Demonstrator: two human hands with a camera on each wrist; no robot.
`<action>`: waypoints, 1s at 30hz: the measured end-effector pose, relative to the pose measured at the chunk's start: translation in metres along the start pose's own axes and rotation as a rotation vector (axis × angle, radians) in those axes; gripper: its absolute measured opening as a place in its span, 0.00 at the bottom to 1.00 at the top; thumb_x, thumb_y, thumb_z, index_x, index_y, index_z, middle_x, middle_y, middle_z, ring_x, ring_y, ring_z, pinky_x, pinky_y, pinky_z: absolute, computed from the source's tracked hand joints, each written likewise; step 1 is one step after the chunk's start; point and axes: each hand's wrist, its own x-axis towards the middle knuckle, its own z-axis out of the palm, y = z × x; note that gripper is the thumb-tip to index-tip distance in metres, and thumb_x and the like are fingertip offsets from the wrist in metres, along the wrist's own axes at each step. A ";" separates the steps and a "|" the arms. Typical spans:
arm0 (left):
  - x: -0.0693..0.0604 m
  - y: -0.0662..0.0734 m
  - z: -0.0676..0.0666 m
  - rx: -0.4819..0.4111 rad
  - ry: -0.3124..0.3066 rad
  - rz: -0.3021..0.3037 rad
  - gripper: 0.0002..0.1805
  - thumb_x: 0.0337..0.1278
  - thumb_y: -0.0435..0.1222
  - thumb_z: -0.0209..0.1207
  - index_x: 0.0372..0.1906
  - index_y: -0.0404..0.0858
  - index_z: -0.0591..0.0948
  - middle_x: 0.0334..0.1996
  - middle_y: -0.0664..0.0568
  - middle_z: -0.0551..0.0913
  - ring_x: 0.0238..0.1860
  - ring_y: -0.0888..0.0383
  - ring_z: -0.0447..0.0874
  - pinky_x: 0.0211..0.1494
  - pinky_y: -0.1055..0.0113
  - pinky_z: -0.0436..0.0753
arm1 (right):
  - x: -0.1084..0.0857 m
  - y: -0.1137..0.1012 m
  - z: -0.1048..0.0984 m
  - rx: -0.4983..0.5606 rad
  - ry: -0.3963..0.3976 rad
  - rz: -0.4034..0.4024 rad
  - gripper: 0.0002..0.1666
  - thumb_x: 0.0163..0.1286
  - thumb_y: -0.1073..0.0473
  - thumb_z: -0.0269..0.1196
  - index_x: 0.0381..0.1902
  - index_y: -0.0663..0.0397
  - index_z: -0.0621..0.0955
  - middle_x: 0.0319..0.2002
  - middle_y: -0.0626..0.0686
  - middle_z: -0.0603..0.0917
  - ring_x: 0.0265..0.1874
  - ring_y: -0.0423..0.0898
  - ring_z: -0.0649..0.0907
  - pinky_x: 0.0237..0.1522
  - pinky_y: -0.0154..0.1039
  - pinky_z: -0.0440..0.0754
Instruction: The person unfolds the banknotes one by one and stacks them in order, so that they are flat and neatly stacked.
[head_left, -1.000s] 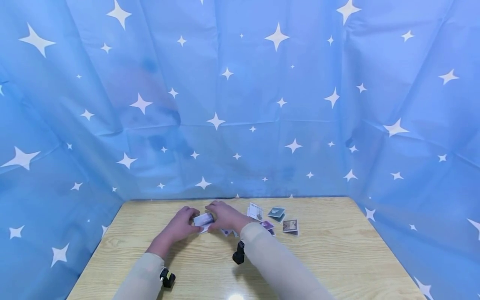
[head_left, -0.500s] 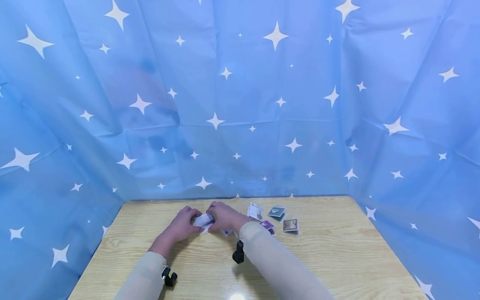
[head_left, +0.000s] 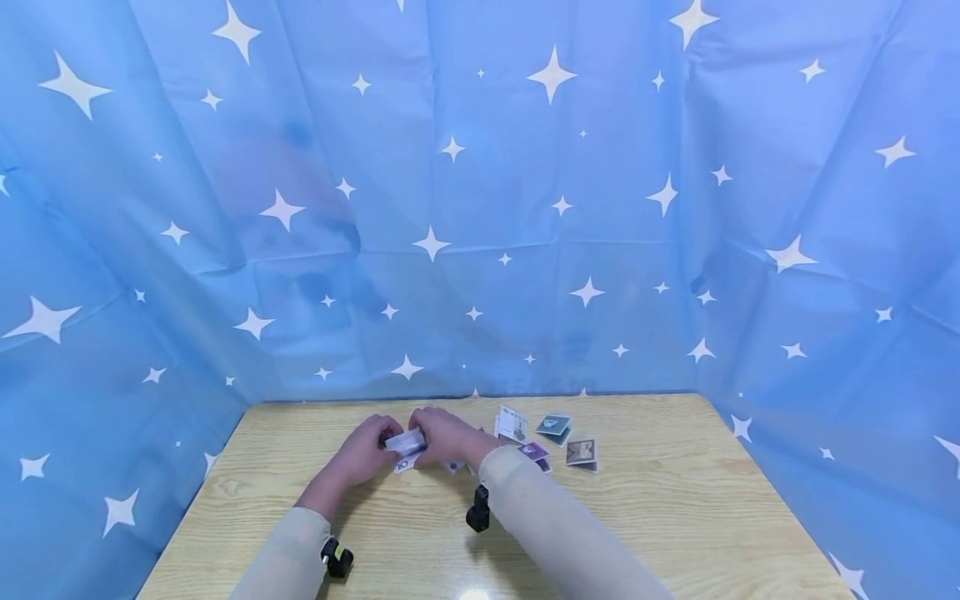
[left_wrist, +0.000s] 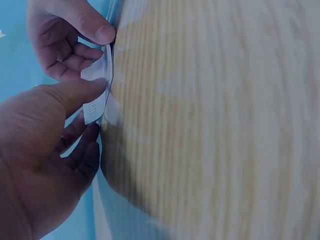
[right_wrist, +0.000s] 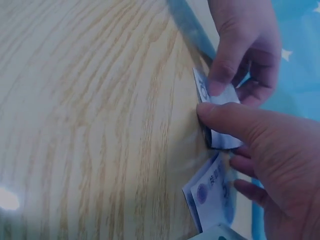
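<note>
Pale wood grain spreads across the table (head_left: pixel 630 517), which stands in front of a blue curtain (head_left: pixel 495 192) patterned with white stars. Near the table's far edge, left of its middle, the folded paper (head_left: pixel 406 442) sits between the two hands. The left hand (head_left: pixel 363 452) pinches its left end, and the right hand (head_left: pixel 447 437) pinches its right end; in both wrist views the thumbs press on the paper's near face. A dark printed mark shows on the paper's lower flap.

The table also bears several folded printed slips to the right of the held paper. A purple-marked slip (right_wrist: pixel 211 197) lies just beside the right hand, its fold partly open. Farther right are a white slip (head_left: pixel 512 424), a violet slip (head_left: pixel 534 451), a teal slip (head_left: pixel 553 426) and a brown slip (head_left: pixel 581 452), near one another.

Compared with a second ago, both hands keep their grip in nearly the same place. The held paper's upper part, which looked rounded half a second ago, now shows a flatter face, and the printed flap below it is plainer to see. The slips on the right have stayed where they were.
</note>
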 end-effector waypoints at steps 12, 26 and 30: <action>0.001 0.007 -0.008 -0.229 0.085 -0.063 0.16 0.71 0.22 0.66 0.57 0.38 0.88 0.47 0.49 0.88 0.44 0.55 0.82 0.48 0.61 0.82 | -0.006 -0.001 -0.006 0.182 0.046 -0.032 0.37 0.64 0.61 0.82 0.68 0.51 0.78 0.59 0.52 0.79 0.45 0.39 0.82 0.48 0.34 0.84; -0.011 0.059 -0.017 -0.407 0.107 0.041 0.13 0.72 0.26 0.68 0.56 0.36 0.90 0.47 0.45 0.90 0.41 0.53 0.80 0.37 0.67 0.79 | -0.063 -0.013 -0.041 0.395 0.132 -0.096 0.38 0.70 0.64 0.79 0.73 0.52 0.76 0.55 0.51 0.78 0.41 0.44 0.84 0.40 0.37 0.87; -0.015 0.075 -0.010 -0.479 0.056 0.046 0.12 0.75 0.26 0.66 0.58 0.35 0.89 0.48 0.43 0.89 0.42 0.54 0.81 0.39 0.68 0.81 | -0.084 -0.009 -0.047 0.417 0.146 -0.086 0.37 0.71 0.62 0.79 0.73 0.51 0.76 0.51 0.53 0.79 0.41 0.45 0.84 0.40 0.37 0.86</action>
